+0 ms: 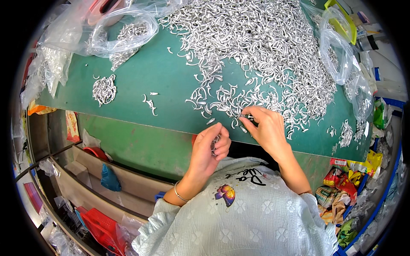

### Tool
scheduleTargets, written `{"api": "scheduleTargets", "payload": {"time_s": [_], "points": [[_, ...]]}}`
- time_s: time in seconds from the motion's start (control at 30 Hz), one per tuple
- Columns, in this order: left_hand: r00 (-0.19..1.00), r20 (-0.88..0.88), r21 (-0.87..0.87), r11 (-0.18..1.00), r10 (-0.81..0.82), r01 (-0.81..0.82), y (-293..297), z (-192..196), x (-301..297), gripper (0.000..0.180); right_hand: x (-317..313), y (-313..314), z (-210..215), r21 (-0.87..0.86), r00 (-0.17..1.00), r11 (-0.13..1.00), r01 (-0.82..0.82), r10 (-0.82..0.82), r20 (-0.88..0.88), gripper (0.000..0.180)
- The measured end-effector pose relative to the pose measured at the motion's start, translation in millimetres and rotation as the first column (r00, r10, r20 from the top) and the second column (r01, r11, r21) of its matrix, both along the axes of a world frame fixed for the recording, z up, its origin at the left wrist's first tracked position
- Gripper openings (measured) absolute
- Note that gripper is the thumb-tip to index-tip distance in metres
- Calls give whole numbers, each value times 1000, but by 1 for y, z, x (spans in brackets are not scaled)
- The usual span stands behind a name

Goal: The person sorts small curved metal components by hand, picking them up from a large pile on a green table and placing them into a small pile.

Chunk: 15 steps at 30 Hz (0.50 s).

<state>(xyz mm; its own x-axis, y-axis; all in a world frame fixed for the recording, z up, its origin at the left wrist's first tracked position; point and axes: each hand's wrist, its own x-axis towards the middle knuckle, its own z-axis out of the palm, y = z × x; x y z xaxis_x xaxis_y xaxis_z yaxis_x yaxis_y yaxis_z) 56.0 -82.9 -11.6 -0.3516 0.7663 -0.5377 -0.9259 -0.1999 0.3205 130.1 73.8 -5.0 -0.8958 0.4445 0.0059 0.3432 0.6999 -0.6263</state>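
Observation:
My left hand [209, 147] is curled in front of the table's near edge, with several small silvery curved metal pieces [215, 144] held in its fingers. To its right, my right hand [268, 127] reaches over the near part of the heap. Its thumb and forefinger are pinched at a small curved metal piece, mostly hidden by the fingertips. Loose pieces lie scattered beneath and around this hand. The large heap of curved metal pieces [256, 38] spreads from there across the back of the green table [141, 85].
On the left lie a small pile of pieces [104, 90] and an opened clear plastic bag [124, 42] containing more. Another small pile [346, 133] sits at the right edge, near clear bags [337, 55] and a yellow-green tray [345, 23]. A red basket [102, 228] stands low at left.

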Motion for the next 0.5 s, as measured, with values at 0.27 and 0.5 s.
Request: {"api": "scheduleTargets", "payload": {"time_s": [0.27,0.5], "points": [[1000,-1,-17,1000,17,-17,-4,-4,0,27,13,19,10,-162,990,977,141,-137,37,7],[1000,1,-8,1000,6,-6,0,-1,0,27,15,21,7,62,988,986,155,-154,-17,12]]}}
